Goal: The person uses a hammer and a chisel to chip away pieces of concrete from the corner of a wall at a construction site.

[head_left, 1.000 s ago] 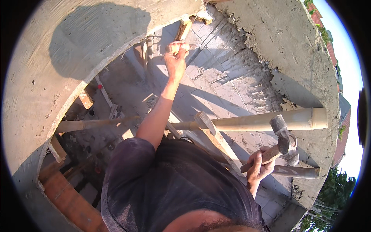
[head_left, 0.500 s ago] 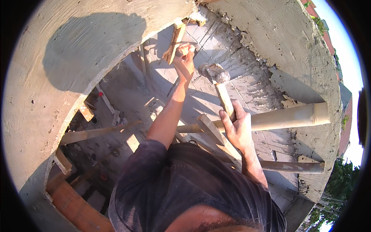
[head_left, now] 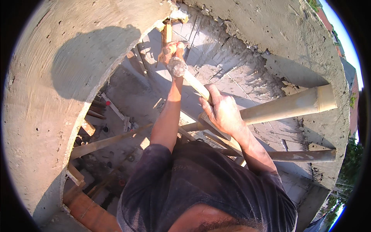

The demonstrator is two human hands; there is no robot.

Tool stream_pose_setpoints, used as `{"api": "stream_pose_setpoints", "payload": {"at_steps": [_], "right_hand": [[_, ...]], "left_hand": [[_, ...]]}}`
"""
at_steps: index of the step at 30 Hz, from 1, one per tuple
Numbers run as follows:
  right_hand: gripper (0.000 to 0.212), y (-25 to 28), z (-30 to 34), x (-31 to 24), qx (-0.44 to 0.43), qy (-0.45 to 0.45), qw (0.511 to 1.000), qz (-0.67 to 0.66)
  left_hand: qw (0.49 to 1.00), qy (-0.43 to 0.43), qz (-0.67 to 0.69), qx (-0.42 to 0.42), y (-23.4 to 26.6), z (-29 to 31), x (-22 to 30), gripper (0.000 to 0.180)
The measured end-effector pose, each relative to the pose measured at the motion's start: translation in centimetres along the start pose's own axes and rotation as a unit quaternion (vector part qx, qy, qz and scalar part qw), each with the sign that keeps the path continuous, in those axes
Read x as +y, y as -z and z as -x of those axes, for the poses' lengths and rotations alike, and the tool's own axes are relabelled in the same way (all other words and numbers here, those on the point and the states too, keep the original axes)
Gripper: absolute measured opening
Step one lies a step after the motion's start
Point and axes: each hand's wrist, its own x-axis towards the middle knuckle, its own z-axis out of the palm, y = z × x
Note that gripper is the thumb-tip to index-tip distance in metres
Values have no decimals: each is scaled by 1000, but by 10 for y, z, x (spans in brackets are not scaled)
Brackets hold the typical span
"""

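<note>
Grey concrete walls (head_left: 34,104) curve round left and right. Dark T-shirt (head_left: 220,178) fills lower centre. Thick bamboo pole (head_left: 290,106) runs to the right-hand wall, thinner pole (head_left: 301,156) just nearer the body. Hammer (head_left: 194,82) is mid-view, handle slanting up-left, head overlapping the left wrist area; contact unclear. Right hand (head_left: 225,112): fingers wrapped round the handle's lower end. Left hand (head_left: 170,54): fingers look curled, partly hidden, can't tell if gripping anything. Timber strip (head_left: 167,34) shows just beyond it.
</note>
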Motion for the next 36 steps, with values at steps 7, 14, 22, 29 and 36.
{"api": "stream_pose_setpoints", "payload": {"at_steps": [7, 14, 22, 29, 36], "right_hand": [[32, 3, -17, -38, 41, 123, 988, 85], [33, -13, -68, 1, 19, 42, 987, 156], [32, -5, -50, -44, 51, 130, 989, 43], [24, -8, -56, -37, -1, 70, 992, 108], [27, -27, -81, 6, -24, 15, 992, 121]], "left_hand": [[999, 30, 39, -17, 4, 1, -1, 26], [1000, 11, 16, 6, -20, 0, 13, 10], [994, 56, -92, -23, 5, -18, -2, 23], [989, 66, -130, -36, -2, -20, -11, 24], [996, 72, -44, -25, -13, -11, -9, 18]]}}
